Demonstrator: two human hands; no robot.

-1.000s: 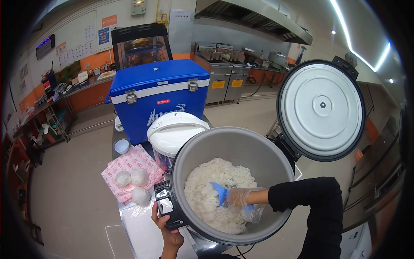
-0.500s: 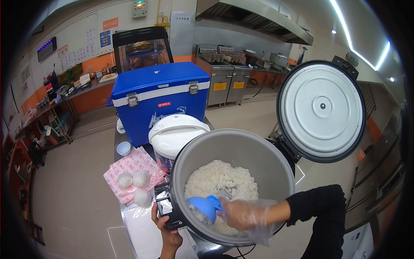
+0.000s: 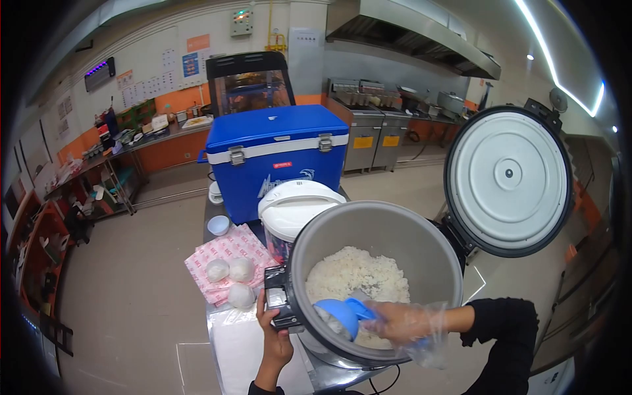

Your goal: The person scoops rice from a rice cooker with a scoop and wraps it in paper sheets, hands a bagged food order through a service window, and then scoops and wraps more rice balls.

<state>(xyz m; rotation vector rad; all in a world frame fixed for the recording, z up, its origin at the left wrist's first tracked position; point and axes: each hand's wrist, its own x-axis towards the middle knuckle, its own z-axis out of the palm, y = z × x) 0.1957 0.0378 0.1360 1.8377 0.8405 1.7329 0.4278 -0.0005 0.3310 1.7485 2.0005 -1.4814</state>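
My right hand (image 3: 403, 321), in a loose clear plastic glove, is closed round the handle of a blue scoop (image 3: 347, 315). White rice fills part of the scoop, which is tilted near the front left wall inside a large rice cooker (image 3: 388, 227). Below it, cooked rice (image 3: 355, 270) covers the pot's bottom, with a hollow near the middle. My left hand (image 3: 275, 343) is bare and grips the black front latch (image 3: 282, 297) from its left side. On a hinge at the right, the round lid (image 3: 510, 181) stands raised.
Left of the cooker, several wrapped white balls (image 3: 240, 269) rest on and beside pink printed paper (image 3: 217, 250). Near them are a small pale bowl (image 3: 218, 225), a white-lidded bucket (image 3: 296, 210) and a blue cooler box (image 3: 280, 148). Clear plastic sheets (image 3: 260, 362) lie in front.
The whole view has shifted, so things appear farther right and slightly lower. My right hand still holds the scoop inside the pot, and my left hand stays at the latch.
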